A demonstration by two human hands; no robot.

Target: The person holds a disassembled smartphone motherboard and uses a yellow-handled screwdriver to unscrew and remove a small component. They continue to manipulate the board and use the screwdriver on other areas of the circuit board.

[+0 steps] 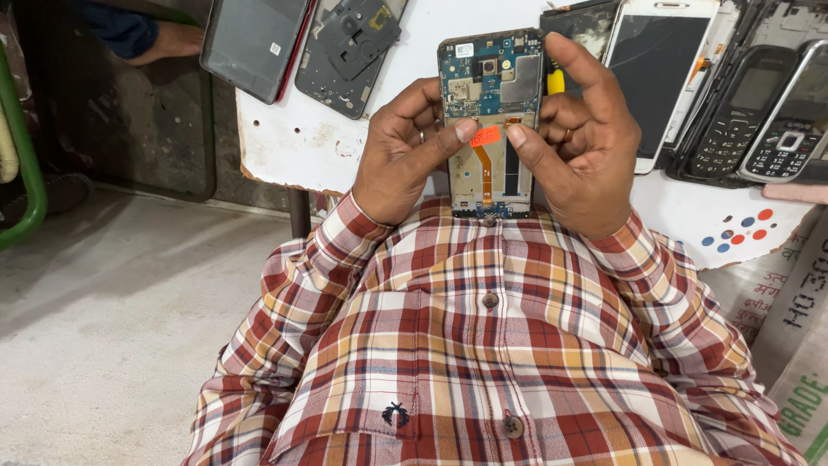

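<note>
I hold an opened smartphone [492, 82] upright in front of my chest, its back cover off and its blue circuit board and orange flex cable showing. My left hand [401, 155] grips its left side, thumb tip pressing near an orange sticker [485, 135] at mid-body. My right hand [582, 142] grips the right side, thumb also at the sticker, and a yellow-handled tool [556, 79] shows between its fingers. My checked shirt [483, 345] fills the lower view.
A white worn table [293, 138] carries a phone back cover [252, 39], a grey phone frame [345, 47], a white smartphone with cracked screen [660, 69] and two keypad phones [759, 112]. Another person's bare foot [172, 39] rests at top left. Concrete floor lies at left.
</note>
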